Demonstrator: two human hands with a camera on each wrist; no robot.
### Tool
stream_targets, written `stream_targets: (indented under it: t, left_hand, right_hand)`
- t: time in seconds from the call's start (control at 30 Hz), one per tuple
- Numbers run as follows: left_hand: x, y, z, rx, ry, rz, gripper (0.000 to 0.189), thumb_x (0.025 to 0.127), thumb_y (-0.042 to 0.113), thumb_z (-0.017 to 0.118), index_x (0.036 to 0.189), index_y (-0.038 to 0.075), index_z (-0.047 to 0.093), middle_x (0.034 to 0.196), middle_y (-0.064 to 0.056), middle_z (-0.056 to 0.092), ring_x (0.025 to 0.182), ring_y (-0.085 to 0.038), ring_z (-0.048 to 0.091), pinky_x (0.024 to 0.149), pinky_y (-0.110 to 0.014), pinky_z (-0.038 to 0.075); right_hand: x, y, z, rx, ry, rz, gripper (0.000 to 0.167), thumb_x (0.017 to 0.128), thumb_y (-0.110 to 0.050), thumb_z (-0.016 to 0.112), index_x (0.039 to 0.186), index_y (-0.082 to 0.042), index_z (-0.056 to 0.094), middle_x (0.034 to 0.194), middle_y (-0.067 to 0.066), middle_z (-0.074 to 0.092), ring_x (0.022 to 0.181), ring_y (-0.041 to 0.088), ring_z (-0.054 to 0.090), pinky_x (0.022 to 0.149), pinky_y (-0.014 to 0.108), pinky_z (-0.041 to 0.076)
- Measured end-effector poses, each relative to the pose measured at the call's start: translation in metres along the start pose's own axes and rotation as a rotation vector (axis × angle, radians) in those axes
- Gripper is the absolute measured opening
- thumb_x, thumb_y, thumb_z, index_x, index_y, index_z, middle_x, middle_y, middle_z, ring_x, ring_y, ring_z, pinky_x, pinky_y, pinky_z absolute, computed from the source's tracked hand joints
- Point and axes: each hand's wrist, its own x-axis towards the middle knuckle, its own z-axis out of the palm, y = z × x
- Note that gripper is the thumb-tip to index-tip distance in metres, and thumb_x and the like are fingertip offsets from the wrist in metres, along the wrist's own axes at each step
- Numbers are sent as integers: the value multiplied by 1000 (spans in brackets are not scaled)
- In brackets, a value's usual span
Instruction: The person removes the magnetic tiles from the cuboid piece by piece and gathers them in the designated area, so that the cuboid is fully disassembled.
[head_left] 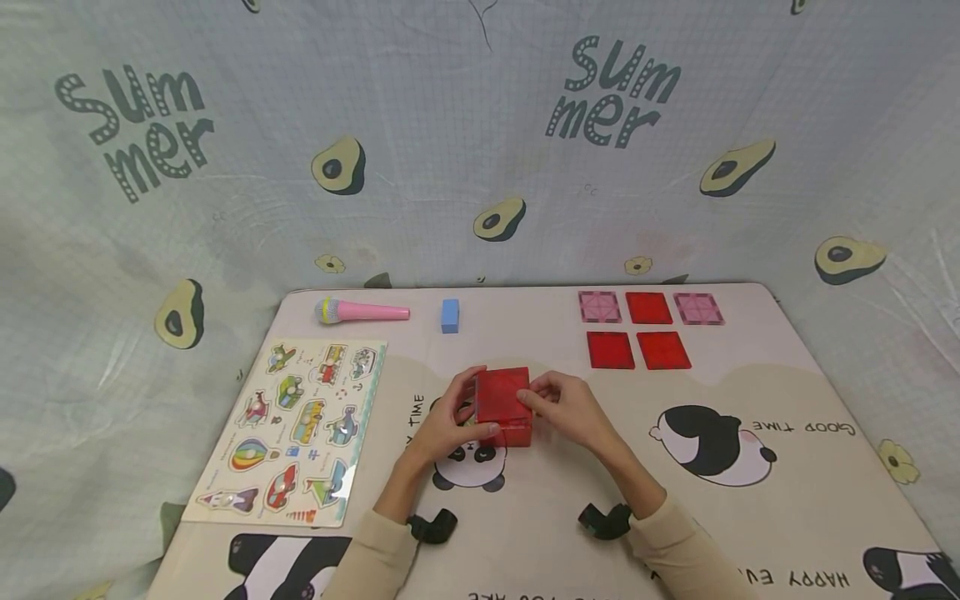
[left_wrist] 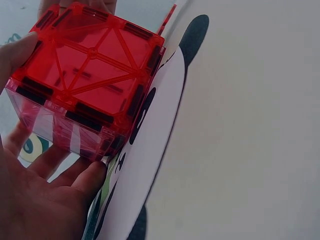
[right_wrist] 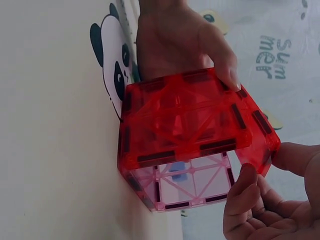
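Note:
A box of translucent red and pink magnetic tiles (head_left: 516,437) stands on the table mat, over the printed panda. My left hand (head_left: 442,429) grips it from the left, thumb on the near side and fingers behind. At the box's right, my right hand (head_left: 567,408) pinches the edge of a red magnetic tile (head_left: 501,393) at the top. In the right wrist view this red tile (right_wrist: 257,142) slants off the box, and one side gapes, showing a pink tile (right_wrist: 192,182) inside. The left wrist view shows the red near face (left_wrist: 92,55) and a pink side (left_wrist: 60,127).
Loose red tiles (head_left: 648,308) and pink tiles (head_left: 599,307) lie at the back right. A blue block (head_left: 450,317) and a pink toy microphone (head_left: 372,311) lie at the back. A picture puzzle board (head_left: 255,417) covers the left side. Printed cloth hangs behind the table.

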Motion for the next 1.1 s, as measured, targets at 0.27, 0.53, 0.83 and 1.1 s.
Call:
stream_targets:
  t: [0.27,0.53,0.83,1.1]
  left_hand:
    - [0,0,0,-6,3,-6,82,85,25,77,154,31,31,157,-4,41,145,-29,41,116,-42,42]
    - [-1,2,1,-4,9,-30,83,85,26,77,154,32,30,156,-3,43,145,-27,42,114,-39,44]
    - [0,0,-1,-23,4,-15,84,85,23,78,154,31,31,156,-3,41,145,-27,42,116,-40,41]
    - [1,0,-2,-12,1,2,85,84,23,78,155,25,32,159,-2,37,147,-30,38,118,-44,38]
  right_hand:
    - [0,-3,-1,99,-21,23,31,93,-29,72,110,-4,66,78,6,70,63,17,59,59,25,54]
    - [-1,-5,-2,126,-32,-12,30,94,-27,71,111,-3,65,80,9,71,65,17,61,64,37,60]
    - [0,-7,-10,143,17,-6,28,95,-28,69,113,-7,66,88,8,74,71,20,66,71,41,61]
    - [0,-5,-28,146,74,-7,29,95,-28,69,114,-6,65,86,10,73,70,21,67,74,45,63]
